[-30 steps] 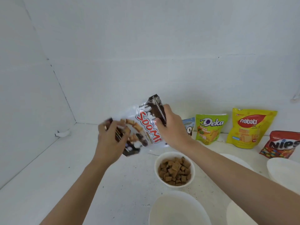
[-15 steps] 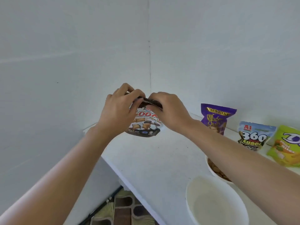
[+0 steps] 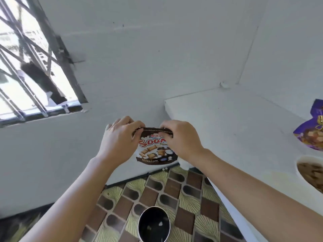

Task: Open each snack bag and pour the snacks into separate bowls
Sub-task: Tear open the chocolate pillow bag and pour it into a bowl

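Beside the corner of the broad white tabletop, above the brown-and-yellow patterned floor tiles, my left hand and right hand hold the brown-and-white foil snack bag upright in the air. Both hands' fingers are curled, pinching its dark top seam at either end. On the table's right sit a white bowl of brown snacks and a purple pouch.

A small brown-and-white snack bag with red lettering and pictured pillow-shaped biscuits hangs upright in the air by the left edge of the counter. A left hand and a right hand pinch its dark top seam. Farther right on the counter stands a purple bag. In front of it, a white bowl holds brown snacks.
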A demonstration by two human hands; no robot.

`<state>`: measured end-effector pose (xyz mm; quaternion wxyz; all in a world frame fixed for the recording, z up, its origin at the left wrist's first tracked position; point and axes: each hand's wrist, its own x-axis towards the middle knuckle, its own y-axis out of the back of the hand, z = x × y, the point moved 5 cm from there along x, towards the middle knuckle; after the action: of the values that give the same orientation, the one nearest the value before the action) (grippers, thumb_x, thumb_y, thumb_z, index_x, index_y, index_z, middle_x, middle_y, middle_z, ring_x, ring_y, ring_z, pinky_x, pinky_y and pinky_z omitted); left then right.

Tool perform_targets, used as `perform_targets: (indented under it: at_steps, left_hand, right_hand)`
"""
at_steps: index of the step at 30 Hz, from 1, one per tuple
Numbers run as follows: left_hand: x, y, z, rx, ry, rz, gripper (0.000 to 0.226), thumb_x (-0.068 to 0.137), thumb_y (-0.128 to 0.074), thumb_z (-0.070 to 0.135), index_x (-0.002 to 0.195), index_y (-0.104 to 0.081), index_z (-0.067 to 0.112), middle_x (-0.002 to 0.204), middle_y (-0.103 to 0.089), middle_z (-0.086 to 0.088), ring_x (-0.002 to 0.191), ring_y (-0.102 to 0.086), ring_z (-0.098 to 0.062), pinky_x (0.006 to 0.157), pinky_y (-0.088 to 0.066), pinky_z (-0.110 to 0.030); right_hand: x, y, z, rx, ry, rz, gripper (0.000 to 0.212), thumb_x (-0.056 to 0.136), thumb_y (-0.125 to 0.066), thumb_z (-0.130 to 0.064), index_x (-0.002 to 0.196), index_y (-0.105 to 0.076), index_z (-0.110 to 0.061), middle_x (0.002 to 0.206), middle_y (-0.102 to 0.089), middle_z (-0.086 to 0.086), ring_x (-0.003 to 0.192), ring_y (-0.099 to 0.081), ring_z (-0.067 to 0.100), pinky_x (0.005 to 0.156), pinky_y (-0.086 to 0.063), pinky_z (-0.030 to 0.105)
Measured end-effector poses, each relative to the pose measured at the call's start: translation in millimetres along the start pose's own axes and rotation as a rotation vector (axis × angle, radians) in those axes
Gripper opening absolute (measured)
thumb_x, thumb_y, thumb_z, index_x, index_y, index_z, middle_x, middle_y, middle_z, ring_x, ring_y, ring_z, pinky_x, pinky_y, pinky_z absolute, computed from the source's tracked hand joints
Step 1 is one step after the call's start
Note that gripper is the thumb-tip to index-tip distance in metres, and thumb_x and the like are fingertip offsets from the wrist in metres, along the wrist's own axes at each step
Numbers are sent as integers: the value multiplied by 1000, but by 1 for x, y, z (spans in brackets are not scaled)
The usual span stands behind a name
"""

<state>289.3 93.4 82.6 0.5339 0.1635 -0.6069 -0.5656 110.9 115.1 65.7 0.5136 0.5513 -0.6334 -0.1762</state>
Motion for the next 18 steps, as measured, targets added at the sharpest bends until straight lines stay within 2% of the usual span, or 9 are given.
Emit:
perform_targets:
  at_steps: [2, 6, 11, 14, 18]
  left_hand:
    - [-24, -19, -19, 46, 32, -96, 21, 102, -54, 32, 113, -71, 33, 102, -66, 7, 91, -63, -22, 85, -48, -42]
    - [-74, -77, -51, 47, 99, -296, 24, 103, -52, 34, 118, -70, 36, 109, -69, 10, 89, -68, -19, 87, -49, -37]
    - [-131, -156, -92, 52, 167, -417, 21, 101, -56, 32, 114, -72, 37, 97, -68, 10, 83, -67, -19, 73, -44, -32]
    - [-164, -212, -117, 58, 182, -455, 17, 100, -58, 30, 106, -74, 31, 92, -67, 10, 79, -67, -18, 71, -48, -32]
    - [-213, -302, -148, 46, 186, -536, 21, 102, -52, 33, 107, -72, 29, 99, -67, 10, 86, -67, -17, 73, -49, -31]
  right_hand:
    - [-10, -33, -5, -32, -38, -135, 11, 96, -61, -25, 91, -69, -19, 83, -71, -4, 76, -61, 17, 69, -47, 31]
    - [-40, -114, 3, -19, -136, -357, 18, 96, -53, -17, 90, -70, -16, 83, -71, 2, 80, -64, 23, 71, -56, 38]
    - [-82, -200, 23, 14, -226, -438, 21, 95, -55, -18, 100, -76, -16, 93, -76, 0, 90, -68, 20, 79, -57, 39]
    - [-108, -259, 42, 21, -257, -470, 20, 94, -58, -18, 98, -77, -18, 89, -77, -1, 83, -71, 18, 74, -59, 38]
    - [-150, -347, 79, 7, -300, -508, 16, 93, -62, -20, 100, -77, -20, 90, -77, -2, 83, -72, 17, 72, -60, 36]
